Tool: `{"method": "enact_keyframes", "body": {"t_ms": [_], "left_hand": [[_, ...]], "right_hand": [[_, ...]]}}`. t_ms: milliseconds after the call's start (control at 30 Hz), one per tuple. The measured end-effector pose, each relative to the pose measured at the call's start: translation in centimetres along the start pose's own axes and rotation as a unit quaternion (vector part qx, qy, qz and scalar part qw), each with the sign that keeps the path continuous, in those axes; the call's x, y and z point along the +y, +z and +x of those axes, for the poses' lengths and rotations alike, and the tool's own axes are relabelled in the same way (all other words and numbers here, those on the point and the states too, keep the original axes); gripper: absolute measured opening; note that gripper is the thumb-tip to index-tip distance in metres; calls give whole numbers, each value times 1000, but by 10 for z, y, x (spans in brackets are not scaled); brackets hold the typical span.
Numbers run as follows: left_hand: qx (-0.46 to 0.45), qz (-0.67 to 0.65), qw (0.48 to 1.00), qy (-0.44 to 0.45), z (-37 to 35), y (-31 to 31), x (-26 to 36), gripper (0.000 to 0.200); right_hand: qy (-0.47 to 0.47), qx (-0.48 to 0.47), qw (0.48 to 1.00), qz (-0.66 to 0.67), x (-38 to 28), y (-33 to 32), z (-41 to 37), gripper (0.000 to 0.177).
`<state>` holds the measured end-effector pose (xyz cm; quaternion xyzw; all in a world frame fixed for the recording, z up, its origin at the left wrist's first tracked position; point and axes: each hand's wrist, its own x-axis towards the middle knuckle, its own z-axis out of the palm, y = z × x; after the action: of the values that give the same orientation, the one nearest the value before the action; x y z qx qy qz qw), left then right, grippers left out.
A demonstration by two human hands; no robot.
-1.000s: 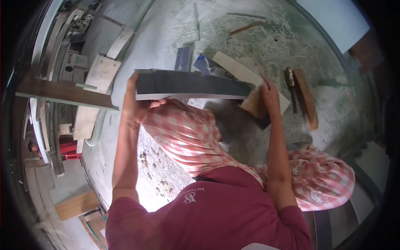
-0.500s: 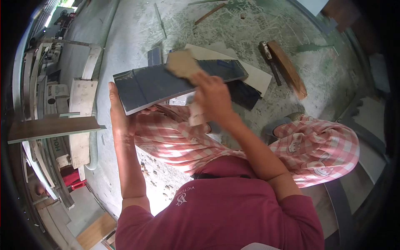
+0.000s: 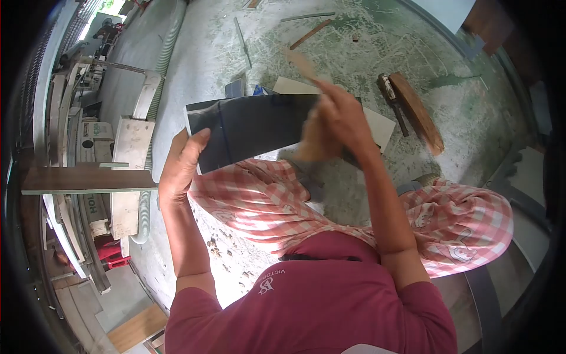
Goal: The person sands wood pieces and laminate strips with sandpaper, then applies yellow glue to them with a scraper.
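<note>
A long dark board (image 3: pixel 253 127) with a smooth face and pale edges lies across my raised knee. My left hand (image 3: pixel 184 162) grips its left end, with the thumb on the dark face and the fingers hidden underneath. Over the board's right end, my right hand (image 3: pixel 345 121) is closed around a limp tan sheet (image 3: pixel 318 138), smeared by motion. One part of the sheet sticks out above the knuckles and another hangs below the hand. Whether it is cloth or abrasive paper I cannot tell.
Light panels (image 3: pixel 380 127) lie on the floor behind the board. A hammer-like tool (image 3: pixel 394 103) rests beside a curved wooden block (image 3: pixel 417 112) to the right. Stacked boards (image 3: pixel 132 177) and a ribbed hose (image 3: pixel 144 215) line the left. Thin strips (image 3: pixel 242 42) lie farther off.
My right hand has moved right along the board with the tan sheet. The left thumb has come onto the dark face, and the board has turned more face-up toward me.
</note>
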<state>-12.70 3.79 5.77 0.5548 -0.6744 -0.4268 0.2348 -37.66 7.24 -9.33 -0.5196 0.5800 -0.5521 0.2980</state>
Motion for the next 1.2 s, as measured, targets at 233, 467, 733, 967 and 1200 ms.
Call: {"method": "enact_keyframes", "body": {"t_ms": [233, 467, 733, 967, 1200], "left_hand": [[-116, 82, 988, 54, -6, 10, 37, 39], [-148, 78, 985, 50, 8, 0, 24, 38], [-136, 204, 957, 157, 19, 1, 21, 73], [183, -9, 948, 261, 49, 38, -27, 82], [213, -114, 910, 338, 59, 58, -32, 89]], "right_hand": [[-241, 24, 970, -35, -108, 16, -13, 33], [140, 4, 983, -117, 99, -21, -4, 38], [318, 83, 926, -183, 241, -55, -67, 44], [349, 83, 903, -236, 232, -49, -71, 42], [66, 46, 996, 35, -26, -17, 5, 31]]}}
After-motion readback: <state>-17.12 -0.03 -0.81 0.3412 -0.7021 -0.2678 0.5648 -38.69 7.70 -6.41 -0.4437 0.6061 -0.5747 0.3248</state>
